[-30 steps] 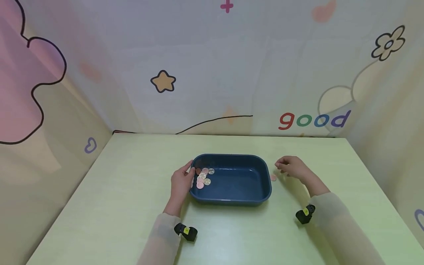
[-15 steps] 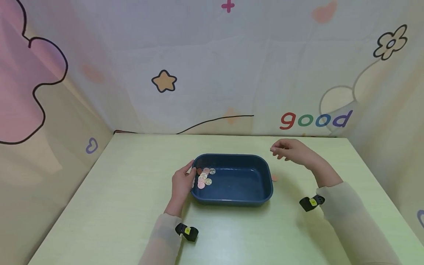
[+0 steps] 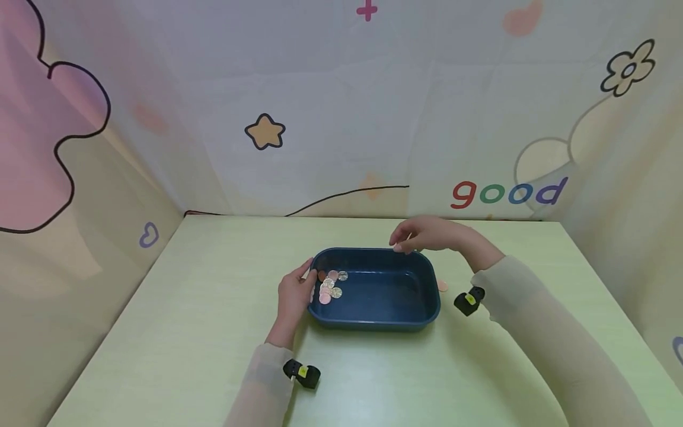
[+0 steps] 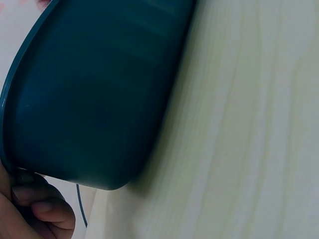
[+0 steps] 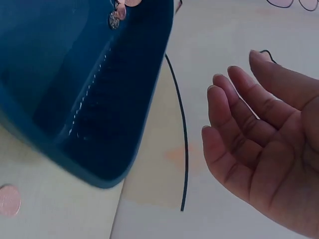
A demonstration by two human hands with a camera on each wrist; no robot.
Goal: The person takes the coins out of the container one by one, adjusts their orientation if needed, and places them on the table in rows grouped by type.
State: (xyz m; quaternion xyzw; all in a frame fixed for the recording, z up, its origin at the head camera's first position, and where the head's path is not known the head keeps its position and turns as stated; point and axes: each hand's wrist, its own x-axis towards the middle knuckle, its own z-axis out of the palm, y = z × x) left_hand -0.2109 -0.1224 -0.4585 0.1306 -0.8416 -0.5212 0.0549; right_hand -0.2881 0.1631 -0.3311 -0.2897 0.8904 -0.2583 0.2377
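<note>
In the head view a dark blue rectangular plastic tray (image 3: pixel 373 302) stands on the table, with several pink and silvery coins (image 3: pixel 329 284) heaped at its left end. My left hand (image 3: pixel 292 296) grips the tray's left rim, thumb at the inner side; the left wrist view shows curled fingers (image 4: pixel 50 206) under the tray's corner. My right hand (image 3: pixel 429 233) is over the tray's far right rim. In the right wrist view its thumb and loosely bent fingers (image 5: pixel 254 117) stand apart, with nothing visible between them. One pink coin (image 3: pixel 442 286) lies on the table just right of the tray.
The pale green table (image 3: pixel 224 267) reaches back to a printed cloth backdrop (image 3: pixel 331 130), with more cloth on both sides. Each wrist carries a small black camera, such as the left wrist camera (image 3: pixel 302 373).
My right hand has risen from beside the coin on the table and swung left, over the tray's far right rim. My left hand, the tray and the coins stay put.
</note>
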